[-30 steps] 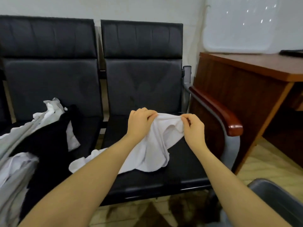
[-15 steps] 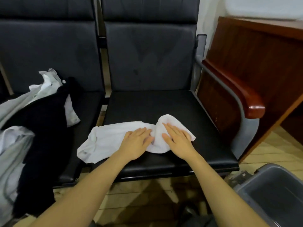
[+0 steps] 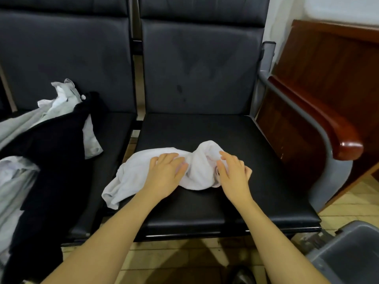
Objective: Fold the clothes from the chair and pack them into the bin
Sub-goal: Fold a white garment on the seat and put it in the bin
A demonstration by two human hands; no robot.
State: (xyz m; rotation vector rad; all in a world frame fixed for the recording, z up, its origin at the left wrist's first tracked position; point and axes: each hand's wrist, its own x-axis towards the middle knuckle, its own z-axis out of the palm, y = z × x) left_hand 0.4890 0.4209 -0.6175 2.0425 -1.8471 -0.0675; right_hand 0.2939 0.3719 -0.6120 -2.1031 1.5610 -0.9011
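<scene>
A crumpled white garment point(image 3: 196, 173) lies across the front of the right black chair seat point(image 3: 235, 140). My left hand point(image 3: 166, 171) rests flat on its middle with fingers straight. My right hand point(image 3: 233, 171) lies on the garment's right end, fingers spread and straight. On the left chair seat a pile of clothes point(image 3: 41, 140) waits: a black garment over white and grey ones. The grey bin point(image 3: 348, 257) sits on the floor at the lower right, its inside empty as far as shown.
A wooden armrest point(image 3: 328, 128) on a grey metal frame borders the right chair. Beyond it stands a brown wooden desk point(image 3: 328, 68). The floor below is pale tile. A dark shoe tip point(image 3: 244, 275) shows at the bottom edge.
One second ago both hands pinched the white garment up in the air. It has since come down onto the seat, and the hands now lie flat on it, the right one moved slightly right.
</scene>
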